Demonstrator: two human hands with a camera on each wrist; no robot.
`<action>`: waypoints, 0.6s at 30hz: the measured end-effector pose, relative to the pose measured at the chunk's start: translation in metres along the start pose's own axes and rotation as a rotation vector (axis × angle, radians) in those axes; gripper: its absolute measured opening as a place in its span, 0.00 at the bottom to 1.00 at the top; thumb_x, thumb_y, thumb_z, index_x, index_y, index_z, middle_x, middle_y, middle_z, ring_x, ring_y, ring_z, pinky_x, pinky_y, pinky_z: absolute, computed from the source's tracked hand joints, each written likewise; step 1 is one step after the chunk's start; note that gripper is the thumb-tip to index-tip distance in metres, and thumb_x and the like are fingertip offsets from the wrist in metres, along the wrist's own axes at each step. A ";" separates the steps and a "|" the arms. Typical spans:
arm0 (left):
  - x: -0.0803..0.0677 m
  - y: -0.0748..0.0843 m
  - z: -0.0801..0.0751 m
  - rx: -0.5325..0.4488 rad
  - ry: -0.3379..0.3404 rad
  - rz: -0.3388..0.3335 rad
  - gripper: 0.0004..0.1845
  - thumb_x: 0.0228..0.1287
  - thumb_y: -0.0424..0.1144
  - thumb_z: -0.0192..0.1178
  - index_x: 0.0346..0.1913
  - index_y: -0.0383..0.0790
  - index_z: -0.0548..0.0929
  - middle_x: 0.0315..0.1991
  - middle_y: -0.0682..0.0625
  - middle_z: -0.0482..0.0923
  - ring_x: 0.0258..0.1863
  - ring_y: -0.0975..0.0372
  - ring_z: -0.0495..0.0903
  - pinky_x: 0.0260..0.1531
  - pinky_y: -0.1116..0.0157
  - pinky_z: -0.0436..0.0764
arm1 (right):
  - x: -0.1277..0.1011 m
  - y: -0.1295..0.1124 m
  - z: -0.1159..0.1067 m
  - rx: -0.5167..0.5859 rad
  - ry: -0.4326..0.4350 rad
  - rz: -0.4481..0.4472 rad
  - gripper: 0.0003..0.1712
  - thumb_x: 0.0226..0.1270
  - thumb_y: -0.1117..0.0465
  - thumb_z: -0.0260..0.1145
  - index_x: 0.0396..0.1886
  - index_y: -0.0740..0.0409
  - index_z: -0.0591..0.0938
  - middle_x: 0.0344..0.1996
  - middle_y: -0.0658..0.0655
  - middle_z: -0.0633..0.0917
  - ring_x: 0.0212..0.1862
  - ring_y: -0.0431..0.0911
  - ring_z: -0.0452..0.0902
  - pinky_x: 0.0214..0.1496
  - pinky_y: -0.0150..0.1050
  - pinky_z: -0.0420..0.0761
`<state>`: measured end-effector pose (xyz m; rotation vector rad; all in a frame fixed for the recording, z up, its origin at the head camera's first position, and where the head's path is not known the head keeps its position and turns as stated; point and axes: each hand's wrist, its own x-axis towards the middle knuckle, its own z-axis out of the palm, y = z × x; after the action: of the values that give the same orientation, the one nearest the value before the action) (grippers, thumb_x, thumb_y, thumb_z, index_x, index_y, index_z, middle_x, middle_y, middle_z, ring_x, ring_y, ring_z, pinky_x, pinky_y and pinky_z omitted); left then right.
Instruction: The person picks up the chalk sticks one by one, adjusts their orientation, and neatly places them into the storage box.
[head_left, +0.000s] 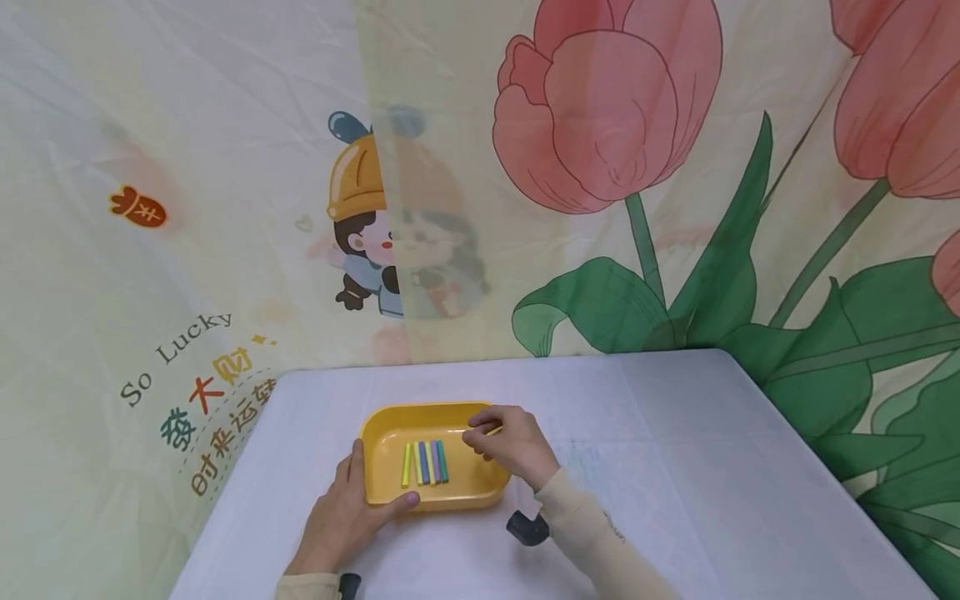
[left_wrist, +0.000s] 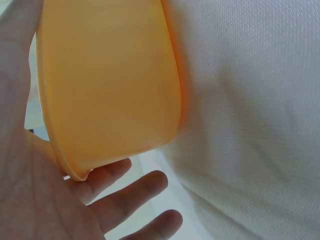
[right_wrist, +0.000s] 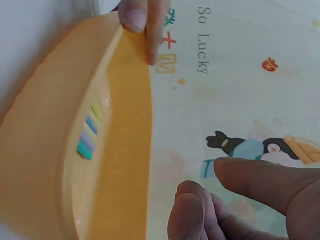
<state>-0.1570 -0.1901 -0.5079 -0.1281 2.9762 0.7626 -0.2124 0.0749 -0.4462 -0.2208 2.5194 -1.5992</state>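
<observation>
My left hand [head_left: 341, 521] grips the yellow tray [head_left: 382, 492] at its 7 o'clock corner. Five sticks [head_left: 425, 463] already lie inside; my right hand [head_left: 510, 442] pinches one more stick [head_left: 492, 431] above the 2 o'clock side, not yet placed.

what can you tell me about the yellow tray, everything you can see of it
The yellow tray is a shallow rounded-rectangle dish that looks like smooth plastic, with a raised rim. It sits flat on the white-covered table. Five coloured sticks lie side by side on its floor. The left hand grips its near left corner, thumb over the rim; the right hand hovers over its right side, pinching something thin and yellow.
</observation>
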 end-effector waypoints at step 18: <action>-0.003 0.000 -0.001 -0.006 0.007 0.007 0.75 0.48 0.83 0.58 0.80 0.29 0.38 0.76 0.28 0.52 0.62 0.30 0.70 0.57 0.38 0.75 | -0.011 0.054 -0.049 -0.155 0.197 0.184 0.14 0.63 0.56 0.74 0.45 0.59 0.87 0.35 0.52 0.85 0.32 0.45 0.81 0.37 0.40 0.86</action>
<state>-0.1546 -0.1901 -0.5066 -0.1204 2.9833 0.7732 -0.2140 0.1433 -0.4745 0.1551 2.7198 -1.4208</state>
